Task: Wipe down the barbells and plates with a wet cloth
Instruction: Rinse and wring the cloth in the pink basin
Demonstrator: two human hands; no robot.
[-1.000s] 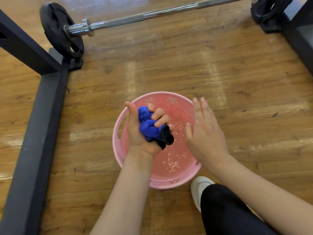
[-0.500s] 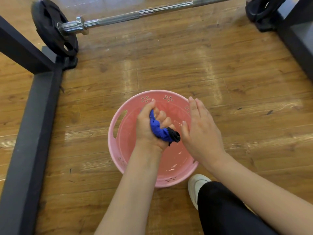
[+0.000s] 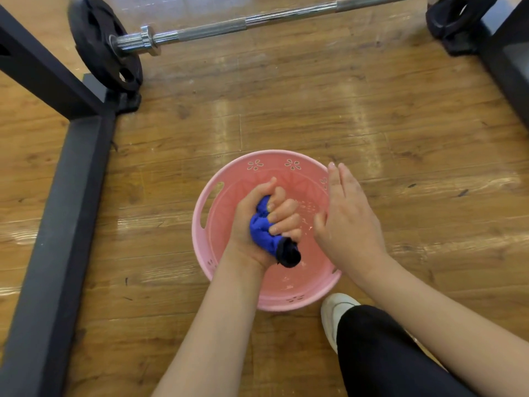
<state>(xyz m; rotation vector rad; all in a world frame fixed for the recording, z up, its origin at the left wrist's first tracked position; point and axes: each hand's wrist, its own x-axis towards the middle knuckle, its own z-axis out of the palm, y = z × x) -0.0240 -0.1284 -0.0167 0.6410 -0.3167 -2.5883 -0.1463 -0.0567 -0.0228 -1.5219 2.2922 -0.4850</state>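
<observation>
**Cloth squeezed over the basin**

Here the left hand (image 3: 259,224) is clenched tight around a bunched blue cloth (image 3: 264,234), fingers curled over the top and thumb up, with a dark end of the cloth poking out below the little finger. The fist sits above the inside of a round pink basin (image 3: 229,167) that stands on the wooden floor (image 3: 315,110). Small bright flecks that look like water show on the basin's inner wall beside the fist.

The right hand (image 3: 347,222) is just beside the fist, over the basin's right rim, fingers straight and together, holding nothing and not touching the cloth.

Farther off, a steel barbell (image 3: 243,24) lies across the top of the view, well apart from the basin. A black plate (image 3: 97,44) sits on its left end, next to a black frame (image 3: 65,196) that runs down the left side. Another black plate (image 3: 455,12) is at the bar's right end, partly cut off.

A white shoe (image 3: 335,310) and a black trouser leg (image 3: 380,356) are at the lower right, the shoe just beside the basin's near edge.
</observation>
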